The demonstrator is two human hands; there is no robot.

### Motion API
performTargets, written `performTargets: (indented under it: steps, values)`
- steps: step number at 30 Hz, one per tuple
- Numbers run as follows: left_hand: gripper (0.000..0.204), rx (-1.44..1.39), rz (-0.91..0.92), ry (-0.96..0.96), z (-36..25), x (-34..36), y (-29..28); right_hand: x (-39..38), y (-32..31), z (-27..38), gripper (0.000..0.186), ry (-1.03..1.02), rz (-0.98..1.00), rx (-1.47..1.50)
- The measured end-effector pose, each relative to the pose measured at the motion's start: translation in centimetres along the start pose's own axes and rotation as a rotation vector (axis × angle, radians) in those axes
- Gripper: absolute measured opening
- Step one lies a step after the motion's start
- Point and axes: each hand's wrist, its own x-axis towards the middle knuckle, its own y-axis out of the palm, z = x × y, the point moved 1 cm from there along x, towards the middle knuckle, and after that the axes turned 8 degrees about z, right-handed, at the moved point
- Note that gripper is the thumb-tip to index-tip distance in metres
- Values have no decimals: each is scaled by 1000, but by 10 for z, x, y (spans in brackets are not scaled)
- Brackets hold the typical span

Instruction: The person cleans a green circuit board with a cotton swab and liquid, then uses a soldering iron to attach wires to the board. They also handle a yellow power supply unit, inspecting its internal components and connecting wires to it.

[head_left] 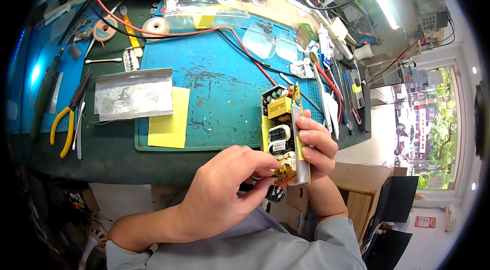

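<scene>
My right hand [317, 145] grips a power supply circuit board [280, 109] by its right edge, holding it tilted above the front of the mat. A yellow transformer, dark capacitors and a pale metal plate along the right side show on the board. At the board's lower end my left hand [222, 188] is closed in a pinch beside red wires [284, 183]. Whatever is between its fingertips is hidden. Just under the board hangs a black socket [275, 193], close to the left thumb.
A blue mat [219, 86] covers the bench. On its left lie a metal cover [133, 94], a yellow paper sheet [171, 129] and yellow-handled pliers [64, 127]. Red and black cables [245, 50] cross the back. Several tools crowd the right, near a clear plastic tray [260, 40].
</scene>
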Motion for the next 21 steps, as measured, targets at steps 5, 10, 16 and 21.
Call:
performTargets:
  steps: [5,10,16,21]
  values:
    - [30,-120,37,-86,1,3,-1,0,-1,0,27,-12,-4,-6]
    - [33,-44,49,-60,-3,2,-3,-2,-2,3,30,-20,-5,-35]
    - [41,138,-3,135,-1,2,-1,-3,-7,8,54,1,72,-246]
    - [47,168,-24,206,5,0,3,-10,-6,12,60,64,103,-407]
